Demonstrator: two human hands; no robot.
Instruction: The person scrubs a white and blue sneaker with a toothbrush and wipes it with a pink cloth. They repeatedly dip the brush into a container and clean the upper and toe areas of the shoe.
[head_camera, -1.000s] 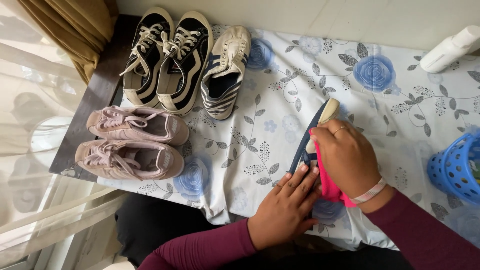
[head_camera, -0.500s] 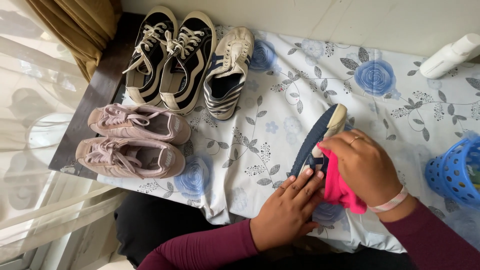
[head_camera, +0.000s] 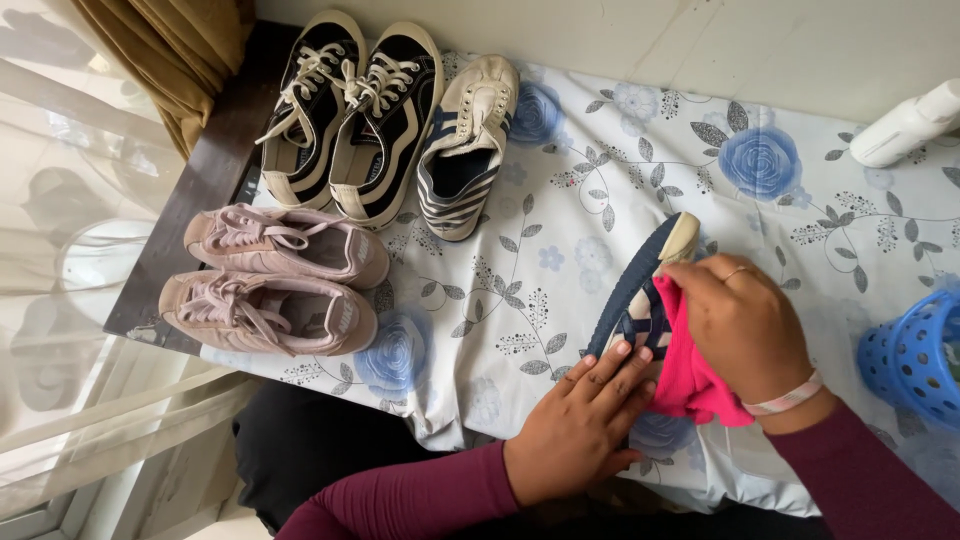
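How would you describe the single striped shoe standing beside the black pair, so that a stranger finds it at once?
Start at the floral tablecloth and go to its far left edge, where shoes stand in a row. Right of the black sneakers is the striped shoe. It alone stands unpaired, cream with dark stripes on its sides.

5 shoes (head_camera: 340, 200) on cloth's (head_camera: 600, 160) left, basket (head_camera: 915, 355) at right edge, bottle (head_camera: 905, 125) behind
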